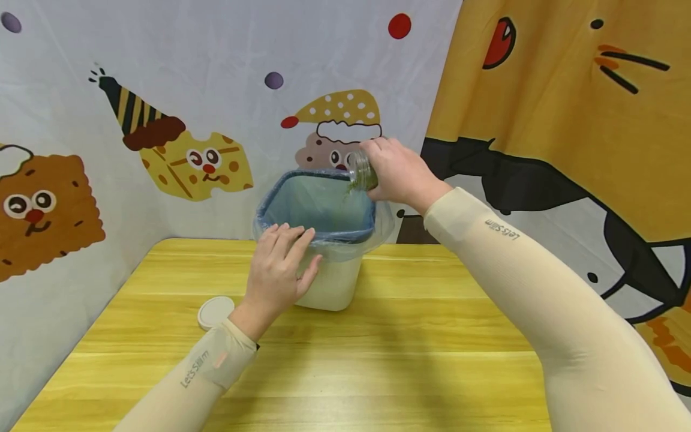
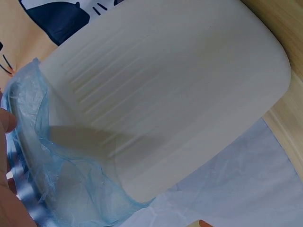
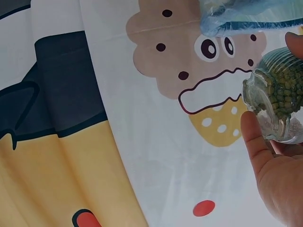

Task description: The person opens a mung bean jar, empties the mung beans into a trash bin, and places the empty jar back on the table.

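Note:
My right hand (image 1: 402,171) grips a glass jar (image 1: 360,171), tipped on its side above the right part of a bin's opening. Small green bean-like grains fill part of the jar in the right wrist view, and a few are falling from its mouth in the head view. The pale plastic bin (image 1: 330,288) stands upright, lined with a translucent blue bag (image 1: 340,236) folded over its rim. My left hand (image 1: 276,267) rests at the bin's near left rim, fingers extended over the bag's edge. What lies at the bin's bottom is hidden.
A round white lid (image 1: 216,312) lies on the wood-grain table (image 1: 345,372), left of the bin. A cartoon-printed cloth (image 1: 227,78) hangs close behind the bin, with an orange curtain-like cloth (image 1: 540,102) at the right.

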{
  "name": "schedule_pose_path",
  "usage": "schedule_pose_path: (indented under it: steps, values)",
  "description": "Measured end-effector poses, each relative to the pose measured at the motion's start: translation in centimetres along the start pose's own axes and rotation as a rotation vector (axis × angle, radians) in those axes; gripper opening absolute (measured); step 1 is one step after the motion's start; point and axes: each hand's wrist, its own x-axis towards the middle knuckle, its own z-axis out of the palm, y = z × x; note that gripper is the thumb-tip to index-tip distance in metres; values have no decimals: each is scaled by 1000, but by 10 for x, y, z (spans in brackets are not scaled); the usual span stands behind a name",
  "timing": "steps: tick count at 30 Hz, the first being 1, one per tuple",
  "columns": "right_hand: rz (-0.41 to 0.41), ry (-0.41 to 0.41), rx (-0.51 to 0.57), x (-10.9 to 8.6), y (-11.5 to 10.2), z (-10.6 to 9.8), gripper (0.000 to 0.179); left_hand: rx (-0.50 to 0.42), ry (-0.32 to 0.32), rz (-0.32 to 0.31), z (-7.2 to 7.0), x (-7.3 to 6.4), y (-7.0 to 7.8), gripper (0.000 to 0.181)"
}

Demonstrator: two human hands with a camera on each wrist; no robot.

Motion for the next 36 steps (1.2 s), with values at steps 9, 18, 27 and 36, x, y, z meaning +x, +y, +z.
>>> schedule_pose_path:
  steps: [9,18,27,36]
  values:
    - [-12,14,-14,1,-1,-4,87,-4,19,8,3,-1,-1,45]
    - [-10,-4,-37,3,0,-7,88,-7,21,13,3,-1,0,45]
    - [-15,3,-53,3,0,-9,88,-2,26,23,4,0,-1,44]
    - [-39,45,-56,3,1,-8,82,-7,24,14,5,-1,0,44]
